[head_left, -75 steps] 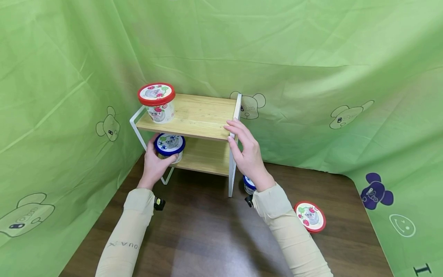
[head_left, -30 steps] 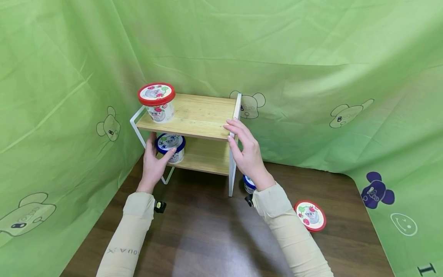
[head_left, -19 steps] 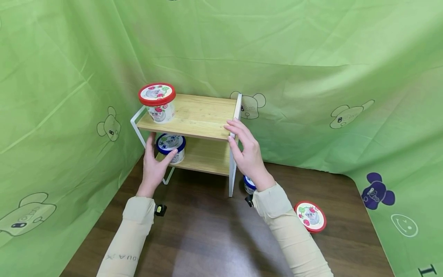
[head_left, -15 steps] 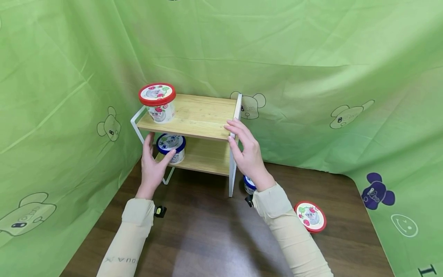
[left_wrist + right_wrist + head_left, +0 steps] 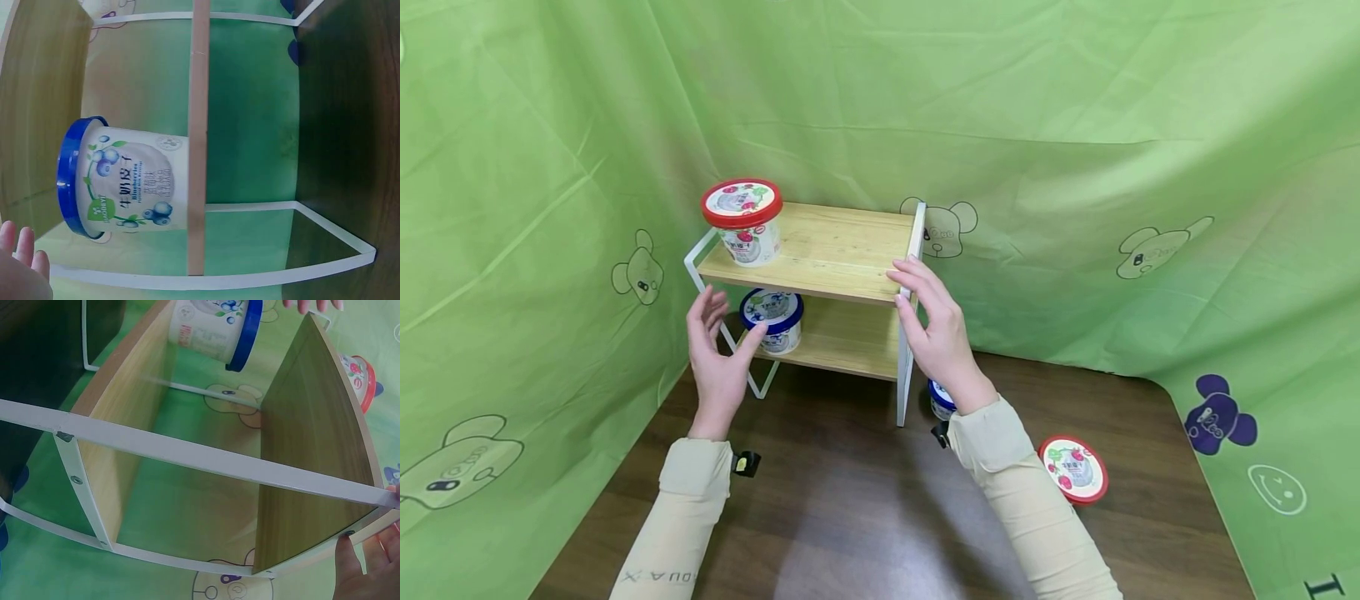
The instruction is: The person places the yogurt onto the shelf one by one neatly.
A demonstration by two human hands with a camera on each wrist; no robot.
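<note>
A white tub with a blue lid and blueberry print [image 5: 772, 321] stands upright on the lower board of a two-tier shelf rack [image 5: 827, 250]. Just left of that tub is my left hand [image 5: 718, 367], fingers spread and holding nothing; in the left wrist view its fingertips [image 5: 25, 247] show apart from the tub [image 5: 131, 178]. My right hand [image 5: 936, 333] holds the rack's front right corner, fingers over the white frame and thumb at the front; the right wrist view shows the thumb against the frame [image 5: 300, 478]. On the top board, at the left, sits a red-lidded tub [image 5: 745, 225].
Another blue-lidded tub [image 5: 942, 402] stands on the dark wooden tabletop [image 5: 842, 500] right of the rack, partly hidden by my right forearm. Farther right is another red-lidded tub [image 5: 1073, 469], also partly hidden by that arm. Green printed cloth [image 5: 1037, 183] hangs behind and at both sides.
My left hand has let go of the blue-lidded tub and moved left, out from the lower tier. The tub stays on the lower board. The right hand keeps its place on the rack.
</note>
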